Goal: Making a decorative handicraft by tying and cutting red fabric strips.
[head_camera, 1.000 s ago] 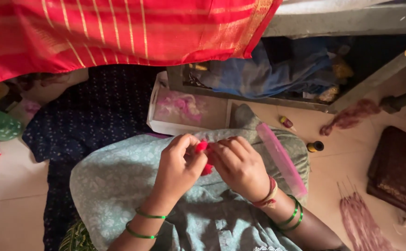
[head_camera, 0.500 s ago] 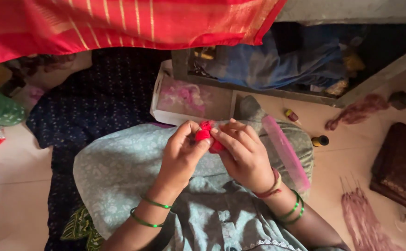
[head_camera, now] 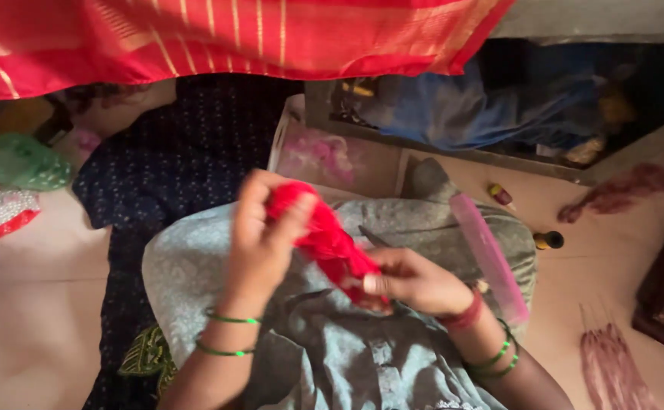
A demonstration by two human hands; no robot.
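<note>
left hand [head_camera: 260, 243]: raised, fingers curled, pinching | right hand [head_camera: 412, 282]: lower, fingers closed, thumb pressing | wrists: bangled, near together

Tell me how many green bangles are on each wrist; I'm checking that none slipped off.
4 that I can make out: two on the left wrist, spaced apart, and two on the right wrist, close together below a red band. Blur may hide more there.

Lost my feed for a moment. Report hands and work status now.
Left hand pinching top of red fluffy fabric piece; right hand gripping its lower end. Piece stretched over grey-green cloth on lap. Pink plastic strip beside right wrist, not obstructing.
</note>
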